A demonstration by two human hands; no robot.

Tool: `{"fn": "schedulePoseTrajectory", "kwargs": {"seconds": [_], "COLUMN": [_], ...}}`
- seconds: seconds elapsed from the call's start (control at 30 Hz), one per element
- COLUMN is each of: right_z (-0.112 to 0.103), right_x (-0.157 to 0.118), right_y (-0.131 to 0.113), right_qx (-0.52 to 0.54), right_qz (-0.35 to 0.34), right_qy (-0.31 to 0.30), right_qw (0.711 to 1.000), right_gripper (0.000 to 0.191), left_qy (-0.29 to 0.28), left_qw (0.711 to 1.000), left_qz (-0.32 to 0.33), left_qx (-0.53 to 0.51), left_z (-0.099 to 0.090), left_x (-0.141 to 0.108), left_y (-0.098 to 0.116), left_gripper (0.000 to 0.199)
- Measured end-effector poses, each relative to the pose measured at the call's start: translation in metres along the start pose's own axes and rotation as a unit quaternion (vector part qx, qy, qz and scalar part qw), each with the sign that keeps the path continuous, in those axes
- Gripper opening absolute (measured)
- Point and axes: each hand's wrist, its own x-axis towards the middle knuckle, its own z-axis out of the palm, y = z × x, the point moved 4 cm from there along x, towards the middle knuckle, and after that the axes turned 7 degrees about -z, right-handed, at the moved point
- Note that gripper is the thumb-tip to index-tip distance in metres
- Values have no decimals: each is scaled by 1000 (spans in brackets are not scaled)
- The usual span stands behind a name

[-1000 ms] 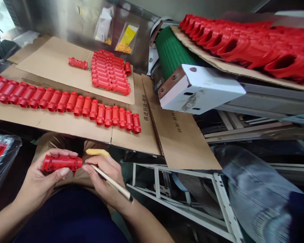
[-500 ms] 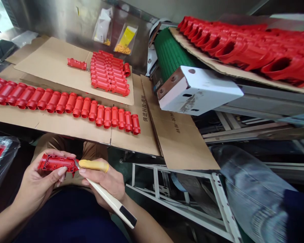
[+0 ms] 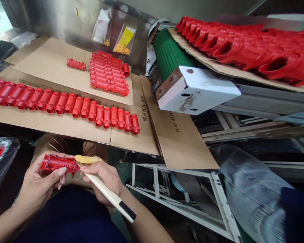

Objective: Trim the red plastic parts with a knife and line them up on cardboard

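Above my lap, my left hand (image 3: 44, 179) is closed around a red plastic housing (image 3: 59, 163), its ribbed inner side facing up and my thumb on its near edge. My right hand (image 3: 105, 179) grips a knife with a cream handle and black end (image 3: 111, 196) like a pen. A yellow finger cot covers one of its fingers. The blade, mostly hidden by my fingers, meets the right end of the housing. Beyond my hands, a long row of red cylindrical housings (image 3: 77, 106) lies on cardboard on the bench.
Stacked red housings (image 3: 108, 72) lie on a cardboard sheet (image 3: 53, 54) behind the row. Two small plastic bags (image 3: 125, 38) stand at the metal wall. At right, a green conveyor belt (image 3: 169, 54) carries more housings (image 3: 243, 50). A person's denim-clad leg (image 3: 250, 192) is beside a white metal frame (image 3: 218, 192).
My right hand has shifted slightly left and up against the housing's right end, and the knife handle has swung a little upward. My left hand keeps its hold.
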Motion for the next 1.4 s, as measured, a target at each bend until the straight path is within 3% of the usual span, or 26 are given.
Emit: {"fn": "schedulePoseTrajectory", "kwargs": {"seconds": [0.07, 0.2, 0.3, 0.37, 0.43, 0.5, 0.6, 0.73, 1.23, 1.4], "right_z": [-1, 1, 5, 4, -4, -9, -6, 1, 5, 4], "right_x": [1, -4, -8, -8, -6, -3, -2, -4, -13, -10], "right_y": [0, -7, -19, -18, -12, -10, -14, -17, -14, -13], "right_qx": [-24, 134, 310, 358, 239, 70, -38, -52, -73, -61], "right_qz": [-39, 24, 75, 118, 119, 71, -12, -44, -44, -29], "right_qy": [-40, -61, -66, -26, 47, 83, 75, 62, 82, 54], "right_qw": [998, 989, 946, 926, 962, 992, 996, 996, 993, 996], "right_gripper": [19, 16, 44, 44, 27, 14, 35, 42, 42, 36], "left_qy": [-21, -64, -75, -40, -3, 23, 40, 47, 43, 54], "left_qw": [1000, 997, 997, 999, 999, 997, 989, 982, 984, 981], "left_qz": [-22, -35, -5, 10, 26, 48, 97, 134, 123, 118], "left_qx": [-9, -11, 5, 14, 33, 62, 101, 125, 120, 141], "left_z": [-1, -4, -3, -3, -2, 0, 3, 3, 4, 1], "left_x": [4, 10, 9, 5, 0, -5, -11, -13, -13, -13], "left_y": [-3, -4, 0, 2, 4, 7, 12, 16, 14, 12], "left_gripper": [29, 31, 26, 32, 36, 34, 30, 31, 32, 32]}}
